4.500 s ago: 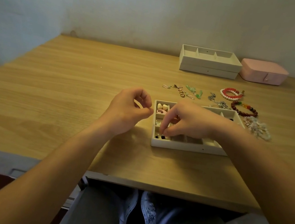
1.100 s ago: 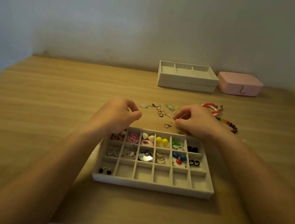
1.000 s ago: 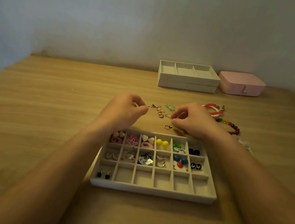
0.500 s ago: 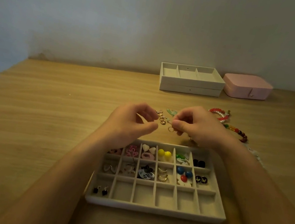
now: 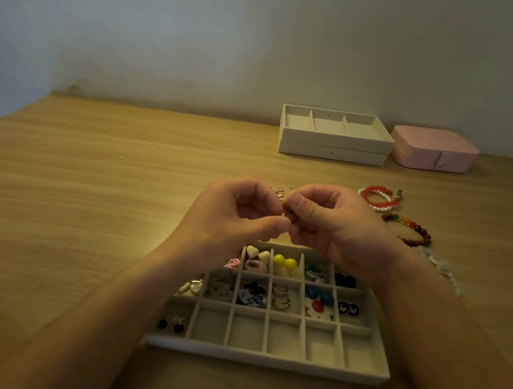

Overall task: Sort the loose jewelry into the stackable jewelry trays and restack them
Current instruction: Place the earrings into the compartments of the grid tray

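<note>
A cream compartment tray [image 5: 267, 359] lies on the wooden table in front of me, with earrings and studs in its far two rows and black studs at the near left. Above its far edge, my left hand [image 5: 233, 221] and my right hand [image 5: 335, 225] meet fingertip to fingertip. Both pinch a small gold earring [image 5: 282, 197] between thumb and forefinger. Most of the earring is hidden by the fingers. Two stacked cream trays [image 5: 334, 146] stand at the back by the wall.
A pink jewelry box [image 5: 434, 150] sits right of the stacked trays. Loose bracelets lie at the right: a red and pearl one [image 5: 377, 198], a dark red beaded one [image 5: 413, 230], and a pale one [image 5: 441, 266]. The wall runs along the table's far edge.
Both hands rose from the loose pieces on the table and came together over the tray's far edge, pinching the gold earring between them. The view has shifted closer to the tray.
</note>
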Tool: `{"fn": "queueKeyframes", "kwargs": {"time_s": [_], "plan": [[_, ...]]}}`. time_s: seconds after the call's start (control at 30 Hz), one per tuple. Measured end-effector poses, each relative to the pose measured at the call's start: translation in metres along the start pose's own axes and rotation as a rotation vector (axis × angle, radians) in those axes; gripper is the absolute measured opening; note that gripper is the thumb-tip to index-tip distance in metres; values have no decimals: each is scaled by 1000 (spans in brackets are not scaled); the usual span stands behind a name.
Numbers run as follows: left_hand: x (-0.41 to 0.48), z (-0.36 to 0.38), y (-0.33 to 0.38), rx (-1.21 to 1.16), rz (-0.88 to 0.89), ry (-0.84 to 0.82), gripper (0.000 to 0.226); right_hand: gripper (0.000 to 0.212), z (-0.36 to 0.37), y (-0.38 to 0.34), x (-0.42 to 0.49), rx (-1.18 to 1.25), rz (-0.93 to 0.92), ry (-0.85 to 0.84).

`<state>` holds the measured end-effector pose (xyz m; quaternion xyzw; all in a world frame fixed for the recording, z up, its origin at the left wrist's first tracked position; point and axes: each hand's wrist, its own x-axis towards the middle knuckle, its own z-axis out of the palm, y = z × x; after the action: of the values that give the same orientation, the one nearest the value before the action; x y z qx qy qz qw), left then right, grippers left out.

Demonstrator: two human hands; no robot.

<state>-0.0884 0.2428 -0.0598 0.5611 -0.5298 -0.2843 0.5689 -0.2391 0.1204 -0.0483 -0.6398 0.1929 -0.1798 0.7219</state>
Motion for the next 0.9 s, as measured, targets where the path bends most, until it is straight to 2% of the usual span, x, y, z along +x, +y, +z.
{"fn": "queueKeyframes", "kwargs": {"time_s": [0.17,0.37,0.53,0.73,0.9], "plan": [[-1,-2,4,-112,-30,30,27,24,-3,-1,-2,134,21,-61],[-4,-3,8,-83,-69,36,19,26,-3,1,-1,103,1,-8],[-4,-4,10,-64,-104,28,7,25,-1,5,1,5,-73,63],[-4,-4,11,-87,-136,14,8,25,5,5,-1,-212,-199,158],[-4,-4,11,-113,-144,-2,9,14,7,5,-1,-274,-266,159]]}}
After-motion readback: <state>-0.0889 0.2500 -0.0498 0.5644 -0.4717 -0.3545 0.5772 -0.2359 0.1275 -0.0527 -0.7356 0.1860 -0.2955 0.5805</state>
